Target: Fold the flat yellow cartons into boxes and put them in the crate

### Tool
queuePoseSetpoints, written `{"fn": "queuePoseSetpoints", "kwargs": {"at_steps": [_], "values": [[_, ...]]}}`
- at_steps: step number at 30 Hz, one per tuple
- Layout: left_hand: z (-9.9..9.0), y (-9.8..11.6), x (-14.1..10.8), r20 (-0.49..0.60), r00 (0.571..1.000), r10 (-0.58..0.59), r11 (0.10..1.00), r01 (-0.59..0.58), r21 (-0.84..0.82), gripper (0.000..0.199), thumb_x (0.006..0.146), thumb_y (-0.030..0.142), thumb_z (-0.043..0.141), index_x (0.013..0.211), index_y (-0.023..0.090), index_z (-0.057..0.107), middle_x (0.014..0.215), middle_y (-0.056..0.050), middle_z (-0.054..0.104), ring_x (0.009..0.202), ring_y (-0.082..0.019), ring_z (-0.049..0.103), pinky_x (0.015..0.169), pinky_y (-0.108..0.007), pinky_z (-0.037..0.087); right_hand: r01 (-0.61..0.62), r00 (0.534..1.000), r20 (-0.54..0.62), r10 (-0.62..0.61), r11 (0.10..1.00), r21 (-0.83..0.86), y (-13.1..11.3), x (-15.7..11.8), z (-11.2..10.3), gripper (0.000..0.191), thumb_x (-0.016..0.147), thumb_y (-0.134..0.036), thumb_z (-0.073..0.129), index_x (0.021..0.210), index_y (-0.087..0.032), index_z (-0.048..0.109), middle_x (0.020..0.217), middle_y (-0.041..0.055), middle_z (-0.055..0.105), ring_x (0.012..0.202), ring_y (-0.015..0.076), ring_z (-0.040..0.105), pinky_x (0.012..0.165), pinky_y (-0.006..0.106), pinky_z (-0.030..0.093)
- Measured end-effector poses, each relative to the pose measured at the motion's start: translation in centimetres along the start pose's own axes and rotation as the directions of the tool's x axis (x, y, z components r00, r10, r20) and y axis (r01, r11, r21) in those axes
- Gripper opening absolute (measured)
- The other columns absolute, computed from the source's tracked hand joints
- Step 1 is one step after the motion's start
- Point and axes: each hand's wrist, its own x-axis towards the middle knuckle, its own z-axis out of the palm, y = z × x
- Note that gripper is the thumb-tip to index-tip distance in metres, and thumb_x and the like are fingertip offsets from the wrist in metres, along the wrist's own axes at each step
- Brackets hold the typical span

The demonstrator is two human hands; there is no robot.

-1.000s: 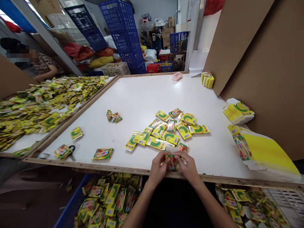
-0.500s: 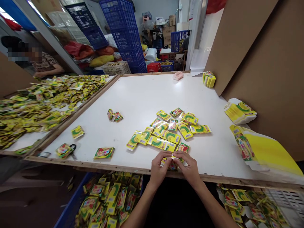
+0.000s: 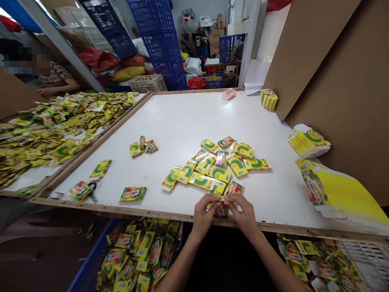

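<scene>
Close to the table's front edge, my left hand [image 3: 204,213] and my right hand [image 3: 244,213] pinch a small yellow-and-green printed carton [image 3: 221,211] between them. Fingertips of both hands meet along its upper end, and the thumbs press from the near side. Part of the carton is hidden by the fingers. Just beyond my hands lies a loose cluster of similar small cartons [image 3: 202,181], some overlapping. One more carton [image 3: 234,187] lies right behind my right hand's fingers.
Loose cartons [image 3: 133,194] lie at left on the white table [image 3: 182,117], near black-handled scissors [image 3: 92,187]. At right are stacked flat cartons [image 3: 310,141] by a cardboard wall [image 3: 340,101]. Carton-filled bins, one a blue crate [image 3: 88,259], sit below. A person [image 3: 57,77] sits far left.
My fingers have shifted at the carton's upper end, exposing more of its printed front. Another yellow carton now lies beside the pair at left, and the one nearer the left edge looks turned.
</scene>
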Motion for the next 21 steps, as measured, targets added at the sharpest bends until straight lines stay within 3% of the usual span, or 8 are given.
{"fn": "queuePoseSetpoints", "kwargs": {"at_steps": [8, 11, 13, 15, 17, 21], "values": [[0.0, -0.2, -0.8, 0.023, 0.999, -0.028, 0.998, 0.027, 0.055, 0.020, 0.081, 0.026, 0.064, 0.100, 0.021, 0.070, 0.095, -0.006, 0.070, 0.090, -0.020, 0.065, 0.084, -0.033, 0.051, 0.138, 0.990, 0.036, -0.137, 0.989, -0.050, 0.3, -0.3, -0.2, 0.014, 0.087, -0.020, 0.059, 0.097, -0.027, 0.068, 0.091, 0.0040, 0.068, 0.089, 0.0202, 0.062, 0.081, 0.036, 0.050], [0.1, 0.7, -0.8, 0.010, 1.000, 0.020, 0.997, -0.021, 0.078, 0.017, 0.083, 0.026, 0.061, 0.094, 0.021, 0.072, 0.094, -0.006, 0.070, 0.092, -0.021, 0.064, 0.086, -0.033, 0.050, 0.079, 0.995, 0.065, -0.077, 0.996, -0.029, 0.3, -0.5, -0.5, 0.015, 0.087, -0.025, 0.060, 0.101, -0.026, 0.066, 0.099, 0.0041, 0.068, 0.094, 0.0203, 0.062, 0.083, 0.036, 0.049], [-1.0, 1.9, -0.9, -0.040, 0.997, 0.062, 0.992, -0.057, 0.116, 0.017, 0.084, 0.027, 0.059, 0.092, 0.021, 0.072, 0.093, -0.006, 0.070, 0.093, -0.021, 0.063, 0.084, -0.033, 0.050, -0.017, 0.999, 0.036, 0.019, 0.999, -0.035, 0.6, -0.4, -1.1, 0.023, 0.088, -0.030, 0.059, 0.110, -0.025, 0.062, 0.105, 0.0054, 0.066, 0.093, 0.0204, 0.061, 0.081, 0.035, 0.050], [-3.8, 3.4, -1.3, -0.141, 0.986, 0.093, 0.977, -0.063, 0.204, 0.019, 0.086, 0.029, 0.055, 0.093, 0.021, 0.071, 0.093, -0.006, 0.068, 0.091, -0.020, 0.063, 0.082, -0.032, 0.050, -0.119, 0.992, -0.046, 0.115, 0.987, -0.109, 1.3, 0.2, -1.9, 0.031, 0.088, -0.036, 0.056, 0.117, -0.024, 0.058, 0.108, 0.0073, 0.064, 0.092, 0.0213, 0.060, 0.079, 0.036, 0.050], [-8.1, 5.0, -2.1, -0.235, 0.966, 0.111, 0.934, -0.021, 0.356, 0.021, 0.087, 0.031, 0.053, 0.093, 0.021, 0.069, 0.093, -0.006, 0.066, 0.089, -0.020, 0.062, 0.083, -0.033, 0.049, -0.193, 0.979, -0.114, 0.169, 0.950, -0.246, 2.4, 1.2, -2.7, 0.032, 0.088, -0.040, 0.054, 0.114, -0.023, 0.061, 0.111, 0.0097, 0.061, 0.099, 0.0243, 0.057, 0.085, 0.041, 0.048], [-16.5, 7.1, -4.4, -0.303, 0.939, 0.164, 0.690, 0.110, 0.716, 0.027, 0.081, 0.042, 0.058, 0.096, 0.021, 0.068, 0.108, -0.007, 0.061, 0.105, -0.026, 0.057, 0.099, -0.042, 0.041, -0.278, 0.960, -0.101, 0.262, 0.846, -0.455, 4.6, 2.8, -3.2, 0.031, 0.075, -0.046, 0.066, 0.090, -0.019, 0.068, 0.119, 0.0145, 0.054, 0.114, 0.0343, 0.045, 0.096, 0.053, 0.038]]}}
